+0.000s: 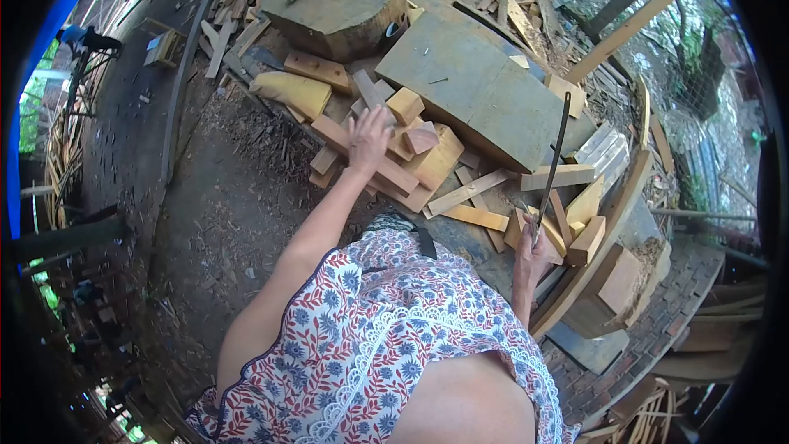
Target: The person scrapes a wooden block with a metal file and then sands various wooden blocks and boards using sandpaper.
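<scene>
At the far left, a strip of bare earth strewn with wood shavings [222, 197] is seen, with thin offcuts scattered along its upper edge. Further right, a round log stump [341, 0] is found at the top, and a flat piece of wood is lying across it. Just below the stump, a pale, wedge-shaped block [294, 92] is set on the ground.

The left hand [367, 138] is stretched forward with the fingers spread and loosened, laid on a heap of short wooden blocks [415, 156]; one long block is touched by the palm, but nothing is gripped. A large grey slab [477, 87] is lying just beyond the heap, tilted towards the right.

In the foreground, a floral-patterned garment [386, 337] is worn by the person.

Further right, the right hand [532, 257] is clenched around the lower end of a long, thin, dark blade [555, 156], which is held nearly upright, above more blocks and slats [567, 214]. At the far right, a heavy curved plank [612, 234] is propped beside a brick-paved patch [657, 337].
</scene>
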{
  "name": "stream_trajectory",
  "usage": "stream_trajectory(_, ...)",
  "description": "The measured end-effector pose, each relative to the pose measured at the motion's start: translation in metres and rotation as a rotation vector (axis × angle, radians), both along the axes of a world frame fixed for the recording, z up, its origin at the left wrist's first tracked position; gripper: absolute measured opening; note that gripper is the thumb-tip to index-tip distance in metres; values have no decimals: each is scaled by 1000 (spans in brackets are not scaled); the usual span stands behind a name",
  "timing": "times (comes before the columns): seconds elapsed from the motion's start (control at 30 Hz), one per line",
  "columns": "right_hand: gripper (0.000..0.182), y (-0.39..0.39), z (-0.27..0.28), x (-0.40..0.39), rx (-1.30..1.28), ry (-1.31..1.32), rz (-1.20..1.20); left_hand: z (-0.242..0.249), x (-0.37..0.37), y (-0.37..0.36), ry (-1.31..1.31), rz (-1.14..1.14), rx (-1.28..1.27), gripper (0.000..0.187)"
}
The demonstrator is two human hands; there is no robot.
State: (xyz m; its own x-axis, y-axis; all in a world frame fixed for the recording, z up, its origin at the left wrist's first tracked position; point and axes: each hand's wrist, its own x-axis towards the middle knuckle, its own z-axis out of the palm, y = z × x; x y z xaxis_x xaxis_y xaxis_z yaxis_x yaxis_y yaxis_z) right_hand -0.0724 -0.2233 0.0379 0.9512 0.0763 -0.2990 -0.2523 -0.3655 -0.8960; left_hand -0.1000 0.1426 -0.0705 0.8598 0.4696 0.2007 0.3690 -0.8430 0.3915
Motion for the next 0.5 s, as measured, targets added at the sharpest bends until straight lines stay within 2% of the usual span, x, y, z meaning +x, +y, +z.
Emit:
stream_trajectory(0.03, 28, 4, -2, -2, 65, 42, -77, 7, 2, 12, -117, -31, -15, 38)
stream_trajectory(0.1, 28, 6, -6, -3, -26, 26, -91, 69, 14, 36, -297, 52, -386, 29)
stream_trajectory(0.13, 29, 6, -8, -6, -115, 9, -74, 76, 19, 55, -373, 121, -248, 26)
stream_trajectory(0.17, 29, 10, -5, -10, -126, 14, -132, 107, 24, 65, -387, 140, -244, 25)
stream_trajectory(0.2, 29, 18, 0, -12, -141, -32, -144, 133, 35, 74, -507, 115, -231, 24)
stream_trajectory(0.23, 30, 21, 4, -13, -159, -77, -149, 168, 43, 76, -505, 83, -110, 24)
stream_trajectory(0.27, 37, 20, -5, -18, -190, -181, -136, 182, 52, 81, -508, 144, -233, 25)
stream_trajectory(0.3, 37, 21, -2, -22, -205, -180, -167, 206, 62, 73, -559, 50, -315, 26)
stream_trajectory(0.37, 43, 31, 2, -30, -148, -162, -257, 223, 86, 52, -605, -113, -513, 23)
stream_trajectory(0.43, 45, 36, 8, -38, -236, -190, -244, 213, 111, 16, -540, -243, -403, 17)
stream_trajectory(0.47, 44, 40, 15, -42, -260, -94, -254, 194, 126, -4, -652, -503, -623, 15)
stream_trajectory(0.5, 42, 42, 18, -45, -282, -2, -264, 181, 135, -29, -611, -599, -813, 14)
